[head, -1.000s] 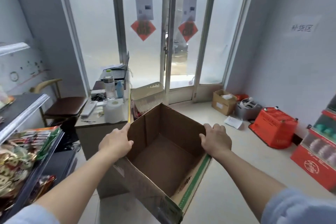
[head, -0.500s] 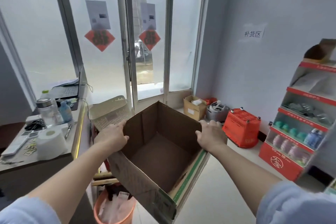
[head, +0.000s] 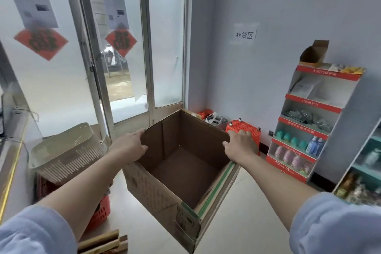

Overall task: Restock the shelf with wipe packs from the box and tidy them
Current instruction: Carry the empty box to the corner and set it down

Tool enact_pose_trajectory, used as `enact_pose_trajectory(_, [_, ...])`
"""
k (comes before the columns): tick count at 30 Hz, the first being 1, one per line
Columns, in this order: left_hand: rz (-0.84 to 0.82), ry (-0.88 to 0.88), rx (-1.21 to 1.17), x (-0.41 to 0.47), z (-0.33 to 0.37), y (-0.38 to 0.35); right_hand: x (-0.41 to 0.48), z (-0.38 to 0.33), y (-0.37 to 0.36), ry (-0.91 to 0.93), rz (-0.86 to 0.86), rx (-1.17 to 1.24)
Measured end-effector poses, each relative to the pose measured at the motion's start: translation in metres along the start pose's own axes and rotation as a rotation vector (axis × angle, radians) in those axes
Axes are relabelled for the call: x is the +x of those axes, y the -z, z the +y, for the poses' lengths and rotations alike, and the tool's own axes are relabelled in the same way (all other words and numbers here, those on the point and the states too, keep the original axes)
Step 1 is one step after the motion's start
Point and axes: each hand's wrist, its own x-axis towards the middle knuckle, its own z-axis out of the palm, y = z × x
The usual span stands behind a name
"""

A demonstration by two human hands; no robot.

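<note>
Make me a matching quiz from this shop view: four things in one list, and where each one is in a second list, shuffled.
Things:
1. cardboard box
2. red basket
3. beige basket
4. paper sign

Places:
A. stuck on the wall
B. far left, under the window
C. gripped at its rim by the left hand and right hand
D. on the floor at the foot of the wall

Pairs: 1-C, 2-D, 3-B, 4-A
</note>
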Motion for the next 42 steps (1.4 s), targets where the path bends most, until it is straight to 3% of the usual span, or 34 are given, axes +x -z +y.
enact_pose_trajectory(13, [-0.07, -0.137, -0.05, 0.193, 0.075, -0.035, 0.147, 0.038, -0.026, -0.149, 0.005, -0.035])
enact_pose_trajectory(42, [-0.081, -0.31, -0.011, 0.607, 0.371, -0.145, 0.576, 0.229, -0.091, -0.266, 0.005, -0.047])
